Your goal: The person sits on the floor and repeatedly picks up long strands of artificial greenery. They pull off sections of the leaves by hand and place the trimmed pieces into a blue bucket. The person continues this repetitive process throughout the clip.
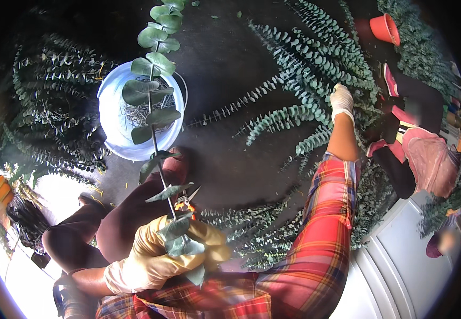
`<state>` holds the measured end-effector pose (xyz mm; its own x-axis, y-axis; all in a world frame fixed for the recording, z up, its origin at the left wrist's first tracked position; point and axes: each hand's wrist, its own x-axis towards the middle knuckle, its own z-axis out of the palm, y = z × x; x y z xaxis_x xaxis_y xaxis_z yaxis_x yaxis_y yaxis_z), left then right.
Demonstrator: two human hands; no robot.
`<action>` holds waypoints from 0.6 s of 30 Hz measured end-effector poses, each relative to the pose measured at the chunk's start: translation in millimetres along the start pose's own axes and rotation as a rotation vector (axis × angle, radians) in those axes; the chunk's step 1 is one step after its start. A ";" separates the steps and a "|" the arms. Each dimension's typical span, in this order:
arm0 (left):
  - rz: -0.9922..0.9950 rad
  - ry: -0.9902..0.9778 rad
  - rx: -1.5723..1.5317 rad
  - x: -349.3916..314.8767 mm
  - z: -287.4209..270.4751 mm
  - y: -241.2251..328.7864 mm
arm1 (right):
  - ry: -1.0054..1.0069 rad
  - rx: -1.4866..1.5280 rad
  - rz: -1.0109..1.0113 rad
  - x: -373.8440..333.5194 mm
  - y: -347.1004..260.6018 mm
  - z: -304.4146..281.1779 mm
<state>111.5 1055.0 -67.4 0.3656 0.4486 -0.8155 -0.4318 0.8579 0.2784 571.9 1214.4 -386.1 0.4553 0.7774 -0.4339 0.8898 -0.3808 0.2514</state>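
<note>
My left hand (161, 250), in a pale yellow glove, is closed around the lower part of a long eucalyptus stem (153, 114). The stem rises upright past the bucket, with round grey-green leaves in pairs. Small orange-handled pruning shears (185, 202) stick out of the same glove, blades upward; their grip is mostly hidden. Far to the right, my right hand (342, 100), in a white glove, reaches out at full arm's length. Its fingers are curled closed at the edge of a pile of eucalyptus branches (315, 69), seemingly on a branch; the grasped part is hidden.
A pale blue bucket (114, 114) holding twigs stands in front of my legs. Dark foliage (55, 101) lies at the left, more branches (262, 228) near my lap. An orange-red pot (384, 29) is at the far right. Another person (430, 154) sits at the right.
</note>
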 end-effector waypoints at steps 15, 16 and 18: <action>0.057 -0.146 0.116 -41.3 -27.5 -33.4 | 0.750 1.746 -0.299 -163.1 125.6 -133.9; 0.045 -0.266 0.055 -42.8 -43.1 -39.7 | 0.829 1.857 -0.211 -180.5 125.9 -141.3; 0.128 -0.307 0.017 -48.0 -48.8 -52.5 | 1.132 1.203 -0.217 -192.5 159.2 -146.4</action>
<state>76.4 976.2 -67.6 0.5414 0.6056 -0.5832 -0.4773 0.7925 0.3797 621.4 1077.4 -135.9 0.5559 0.6050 0.5700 0.6878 0.0504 -0.7242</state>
